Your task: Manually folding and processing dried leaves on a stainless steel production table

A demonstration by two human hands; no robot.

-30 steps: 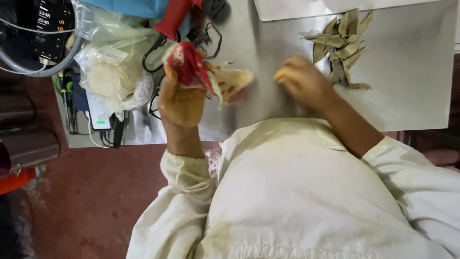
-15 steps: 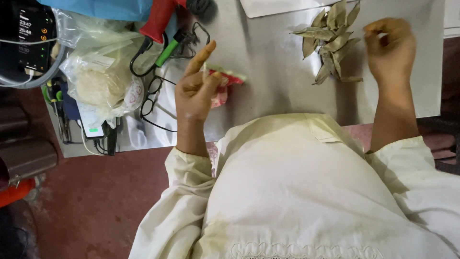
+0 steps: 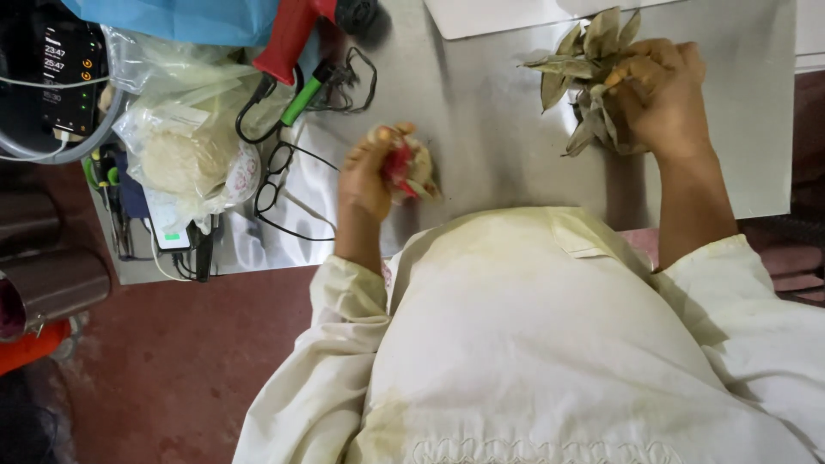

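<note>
The left hand (image 3: pixel 371 176) is clenched around a small bundle of red and pale leaf-like pieces (image 3: pixel 404 165), holding it just above the grey desk (image 3: pixel 490 112), close in front of the person's body. The right hand (image 3: pixel 657 99) reaches out to the pile of dried leaves (image 3: pixel 577 60) at the far right of the desk; its fingers curl in among the leaves, closing on some of them, though exactly how many it grasps cannot be told. By the look of it, the step in hand is fetching another leaf for the bundle. The next move calls for drawing one leaf free without scattering the pile and bringing it across to the left hand's grip.
</note>
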